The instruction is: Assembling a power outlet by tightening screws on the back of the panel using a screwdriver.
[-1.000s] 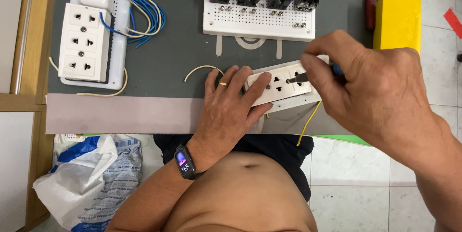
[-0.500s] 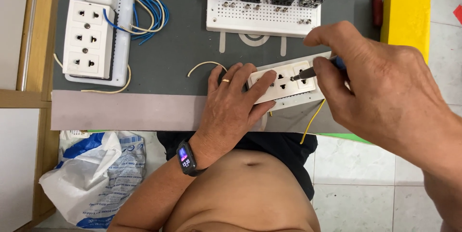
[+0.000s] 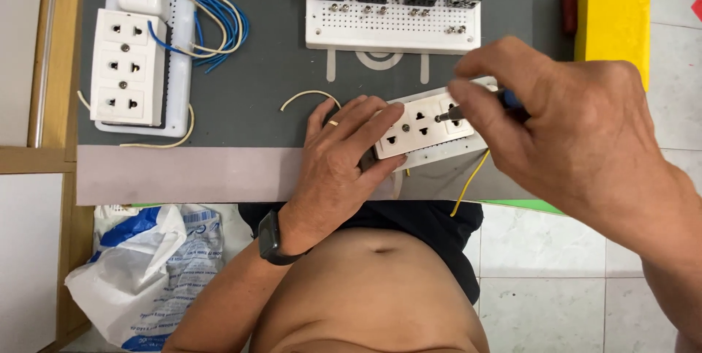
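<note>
My left hand (image 3: pixel 338 170) lies flat, fingers spread, pinning the white plastic socket strip (image 3: pixel 424 128) to the grey bench (image 3: pixel 270 82); my right hand (image 3: pixel 578 141) pinches a blue-handled screwdriver (image 3: pixel 479 106) tip on its face.

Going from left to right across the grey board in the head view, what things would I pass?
White socket block → blue wires → left hand → white socket strip → right hand with screwdriver → yellow block.

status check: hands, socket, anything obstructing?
Left hand flat on the white triple socket plate, pinning it. Right hand grips a blue-handled screwdriver, tip at the plate's face. Loose yellow wire trails below; not obstructing.
</note>
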